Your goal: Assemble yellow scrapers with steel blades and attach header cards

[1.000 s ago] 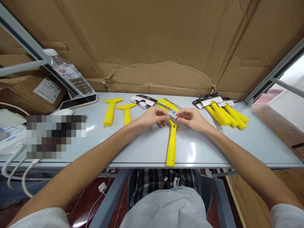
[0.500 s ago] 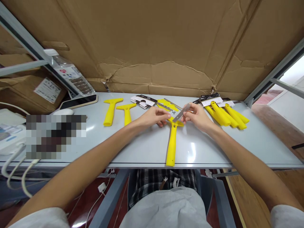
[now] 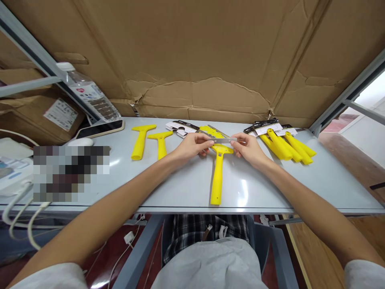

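A thin metal blade (image 3: 223,141) with holes is stretched level between my two hands, just over the head of a yellow scraper handle (image 3: 217,176). My left hand (image 3: 195,145) pinches its left end between thumb and fingers. At the other end, my right hand (image 3: 247,147) grips it the same way. The handle lies on the table with its grip toward me. Behind my hands are yellow plates (image 3: 210,131) with metal strips, partly hidden by my fingers and the blade.
Two more yellow handles (image 3: 140,142) lie to the left. Several carded yellow scrapers (image 3: 279,146) are piled at the right. Black-and-white cards (image 3: 182,127) rest behind my left hand. A phone (image 3: 100,129), a water bottle (image 3: 90,94) and cables (image 3: 18,212) occupy the left side.
The blade has turned from a slant in my right hand to level, and my left hand now holds its other end. The yellow handle has shifted slightly away from me.
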Motion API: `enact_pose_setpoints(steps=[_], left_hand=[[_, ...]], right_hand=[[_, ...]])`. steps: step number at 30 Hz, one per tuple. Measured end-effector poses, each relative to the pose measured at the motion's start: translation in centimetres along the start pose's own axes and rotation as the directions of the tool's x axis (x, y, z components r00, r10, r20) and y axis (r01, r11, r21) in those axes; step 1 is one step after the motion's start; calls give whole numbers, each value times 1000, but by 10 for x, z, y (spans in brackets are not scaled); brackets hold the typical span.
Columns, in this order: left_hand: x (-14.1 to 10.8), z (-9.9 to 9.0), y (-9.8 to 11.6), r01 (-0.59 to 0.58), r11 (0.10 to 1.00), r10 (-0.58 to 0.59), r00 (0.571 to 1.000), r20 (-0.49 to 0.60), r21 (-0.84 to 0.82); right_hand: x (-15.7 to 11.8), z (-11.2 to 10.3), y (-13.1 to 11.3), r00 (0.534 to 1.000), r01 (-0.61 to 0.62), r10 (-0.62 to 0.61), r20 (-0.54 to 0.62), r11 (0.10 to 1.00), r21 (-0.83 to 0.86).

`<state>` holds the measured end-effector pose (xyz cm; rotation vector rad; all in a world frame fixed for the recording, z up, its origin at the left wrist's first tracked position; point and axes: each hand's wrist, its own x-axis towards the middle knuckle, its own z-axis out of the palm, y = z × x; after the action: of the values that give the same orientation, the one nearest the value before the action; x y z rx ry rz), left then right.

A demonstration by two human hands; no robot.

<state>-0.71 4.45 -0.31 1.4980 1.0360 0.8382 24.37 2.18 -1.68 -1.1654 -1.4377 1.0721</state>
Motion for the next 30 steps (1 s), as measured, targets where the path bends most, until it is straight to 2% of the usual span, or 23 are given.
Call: enact_pose_setpoints(steps=[5, 11, 17, 30], left_hand=[[0, 0, 4, 0, 998, -2, 999, -44, -65], [-2, 3, 9, 30, 995, -39, 994, -99, -95], [0, 5, 4, -22, 992, 3, 988, -153, -125], [2, 4, -1, 43, 977, -51, 998, -33, -207]], right_hand=[[0, -1, 0, 999, -37, 37, 18, 999, -6], [0, 0, 3, 999, -41, 41, -13, 999, -12], [1, 3, 7, 993, -113, 108, 40, 983, 143], [0, 2, 4, 988, -146, 132, 84, 974, 176]])
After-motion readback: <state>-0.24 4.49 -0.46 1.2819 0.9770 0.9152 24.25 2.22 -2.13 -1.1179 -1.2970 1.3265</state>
